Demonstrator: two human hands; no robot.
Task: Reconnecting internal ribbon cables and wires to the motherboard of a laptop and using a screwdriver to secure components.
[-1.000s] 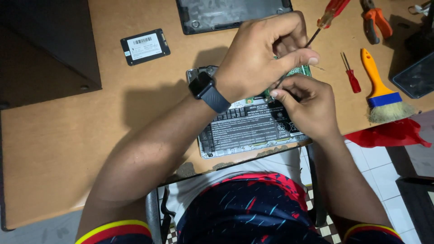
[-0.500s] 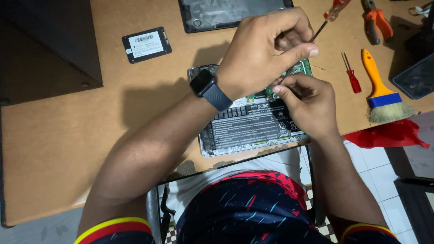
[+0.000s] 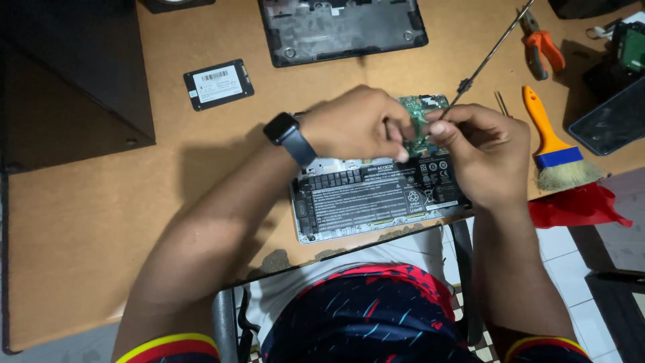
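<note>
Both hands (image 3: 416, 134) over half-hidden green circuit board (image 3: 418, 115).

Your left hand (image 3: 359, 124) is curled knuckles-up, its fingertips pinched closed in a grip at its right edge. Your right hand (image 3: 484, 151) meets it there, back of the hand facing up, thumb and fingers closed in a grip of their own, so the two grips nearly touch. Both forearms run bare from the grips back toward your body, the left one angled in from the lower left, the right one coming almost straight up, wrists bent slightly inward.
</note>
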